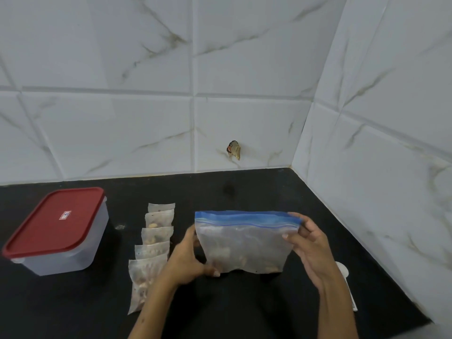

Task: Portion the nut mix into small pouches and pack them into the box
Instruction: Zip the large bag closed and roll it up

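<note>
On the black bench (244,314), a clear plastic box with a red lid (57,228) sits far left, beside a row of five small filled translucent pouches (152,250). Right of them, both hands grip a blue-topped zip bag of nut mix (244,243) upright: left hand (188,260) pinching its lower left edge, right hand (310,248) its upper right corner.

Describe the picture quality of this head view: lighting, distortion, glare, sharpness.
Head view: soft, even light without hard shadows; wide-angle lens bends the tile lines and the counter edge; whole frame slightly soft, so the nuts inside the zip bag and the small pouches are hazy; no strong glare on the red lid.
</note>
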Demonstrator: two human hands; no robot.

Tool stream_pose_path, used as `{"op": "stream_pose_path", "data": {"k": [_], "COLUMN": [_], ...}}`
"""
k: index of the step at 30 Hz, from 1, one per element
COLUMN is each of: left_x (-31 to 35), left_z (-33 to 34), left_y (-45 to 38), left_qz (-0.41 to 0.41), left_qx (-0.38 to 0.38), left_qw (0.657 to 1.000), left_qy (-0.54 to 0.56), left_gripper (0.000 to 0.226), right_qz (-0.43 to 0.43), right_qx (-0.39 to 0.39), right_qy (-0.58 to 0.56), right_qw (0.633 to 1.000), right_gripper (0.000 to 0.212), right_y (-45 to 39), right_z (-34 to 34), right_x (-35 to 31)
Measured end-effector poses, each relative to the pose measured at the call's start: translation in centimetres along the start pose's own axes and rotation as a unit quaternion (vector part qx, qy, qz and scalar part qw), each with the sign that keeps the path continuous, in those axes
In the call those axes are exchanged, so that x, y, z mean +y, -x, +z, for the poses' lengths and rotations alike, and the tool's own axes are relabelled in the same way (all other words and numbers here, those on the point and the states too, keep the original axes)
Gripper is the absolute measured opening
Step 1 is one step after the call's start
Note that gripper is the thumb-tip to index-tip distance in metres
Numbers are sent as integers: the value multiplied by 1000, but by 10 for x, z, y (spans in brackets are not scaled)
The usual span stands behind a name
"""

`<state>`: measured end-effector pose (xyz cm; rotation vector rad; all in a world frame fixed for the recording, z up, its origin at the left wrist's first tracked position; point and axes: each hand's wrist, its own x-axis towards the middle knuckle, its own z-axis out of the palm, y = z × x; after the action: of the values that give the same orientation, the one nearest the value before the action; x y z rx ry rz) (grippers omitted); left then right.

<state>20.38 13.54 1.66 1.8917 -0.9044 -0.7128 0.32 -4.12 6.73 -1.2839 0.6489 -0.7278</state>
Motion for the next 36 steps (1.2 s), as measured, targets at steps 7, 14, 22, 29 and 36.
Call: {"op": "stream_pose_path", "data": {"k": [7,14,22,29,36], "left_x": [-12,-15,-18,5,31], "left_z": [22,20,18,8,-4], "left_y": [-11,-12,-12,-2,-5], "left_qz": [-6,-12,8,55,106], "left_qx": [10,0,-4,9,61], "left_qw": [998,999,996,986,939], "left_qy": [-66,-49,-84,158,321], "left_gripper": [44,44,35,54,18], "right_qz": [-69,-82,-83,-99,-91], "right_qx": [19,-7,53,41,106], "right_qy": [-39,137,226,209,262], "right_qw": [997,987,969,972,955], "right_gripper": [53,56,13,20,30], "right_y": [-5,-1,-4,-2,6], "right_z": [-8,-35,-15,-17,4], "right_x": [-8,-40,-33,-34,-47]}}
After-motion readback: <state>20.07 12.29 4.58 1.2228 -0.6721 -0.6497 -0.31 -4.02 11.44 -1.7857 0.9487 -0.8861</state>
